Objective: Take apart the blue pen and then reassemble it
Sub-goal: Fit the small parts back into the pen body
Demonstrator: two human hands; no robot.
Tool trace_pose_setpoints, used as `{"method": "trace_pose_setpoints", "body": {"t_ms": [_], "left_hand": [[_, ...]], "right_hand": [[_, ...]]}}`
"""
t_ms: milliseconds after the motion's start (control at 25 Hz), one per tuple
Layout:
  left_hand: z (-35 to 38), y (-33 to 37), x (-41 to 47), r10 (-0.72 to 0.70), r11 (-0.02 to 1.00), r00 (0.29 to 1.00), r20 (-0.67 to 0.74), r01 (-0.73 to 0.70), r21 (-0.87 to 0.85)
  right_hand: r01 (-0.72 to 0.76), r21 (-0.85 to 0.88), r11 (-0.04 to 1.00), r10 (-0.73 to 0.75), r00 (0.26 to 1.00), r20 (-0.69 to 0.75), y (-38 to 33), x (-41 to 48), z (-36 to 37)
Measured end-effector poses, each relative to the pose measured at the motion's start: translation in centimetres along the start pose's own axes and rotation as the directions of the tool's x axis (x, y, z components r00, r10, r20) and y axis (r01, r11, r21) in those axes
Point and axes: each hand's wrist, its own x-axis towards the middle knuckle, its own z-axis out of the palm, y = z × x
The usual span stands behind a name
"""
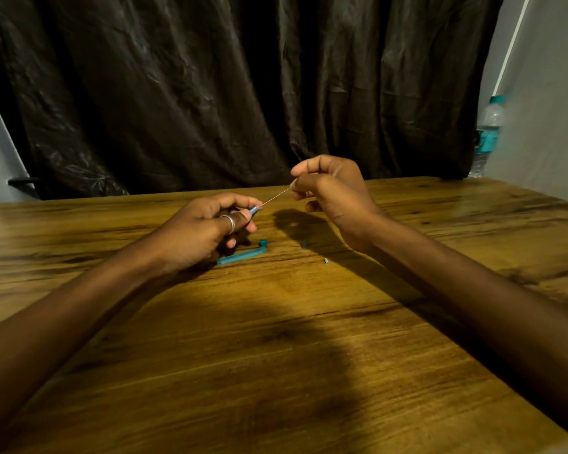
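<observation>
Left hand (207, 229): closed around the blue pen barrel (254, 210), steadying it above the wooden table (276, 339).
Clip piece (241, 255): blue, flat on the table just below that hand, set aside.
Refill (276, 195): thin rod bridging both hands, seemingly partway in the barrel.
Right hand (330, 191): fingertips pinch the refill's far end.
Small metal part (326, 261): loose on the table.
Bottle (487, 132): far right, contents unclear.

Two hands (197, 231) (333, 188), one thin refill (276, 195), three loose pen parts (241, 256) (304, 244) (326, 261), one bottle (487, 132).
</observation>
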Motion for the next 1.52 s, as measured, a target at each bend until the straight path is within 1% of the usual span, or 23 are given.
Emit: {"method": "trace_pose_setpoints", "body": {"t_ms": [200,680,880,1040,1520], "left_hand": [[-0.1,-0.3,0.4,-0.01,1.0,1.0,0.009,0.01,-0.007],[-0.3,-1.1,0.7,-0.018,1.0,0.999,0.03,0.019,-0.015],[-0.3,-1.1,0.8,-0.012,1.0,1.0,0.024,0.013,-0.021],[-0.1,-0.8,0.8,-0.012,1.0,1.0,0.025,0.013,-0.022],[-0.1,-1.2,1.1,-0.001,1.0,0.999,0.042,0.002,-0.003]], "right_hand": [[-0.001,0.018,1.0,0.002,1.0,-0.016,-0.1,-0.1,0.2],[0.003,0.008,1.0,-0.004,0.997,0.079,-0.3,-0.7,1.1],[0.042,-0.043,0.998,-0.036,0.991,0.132,-0.2,-0.9,1.3],[0.076,-0.051,0.996,-0.065,0.982,0.178,0.1,-1.1,1.6],[0.134,-0.047,0.99,-0.12,0.966,0.228,0.6,-1.1,1.6]]}}
